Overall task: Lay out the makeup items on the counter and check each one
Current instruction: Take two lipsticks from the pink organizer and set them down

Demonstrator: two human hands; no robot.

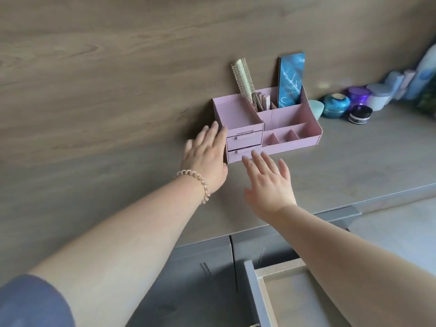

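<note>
Evidently nothing is laid out yet: the makeup sits in the pink organizer (236, 113), which stands at the back of the desk (354, 159) against the wall, with a brush (243, 76) and a blue palette (290, 83) upright in its rear slots. Both hands are spread flat and hold nothing. The left hand (207, 156) lies by the organizer's left wall; blur hides whether it touches. The right hand (269, 185) is in front of the lower small drawer (243, 153), fingertips at its face. Flanking it like this looks like a set-up to steady or draw the organizer forward. A sponge (315, 108) and jars (336, 106) stand just to its right.
</note>
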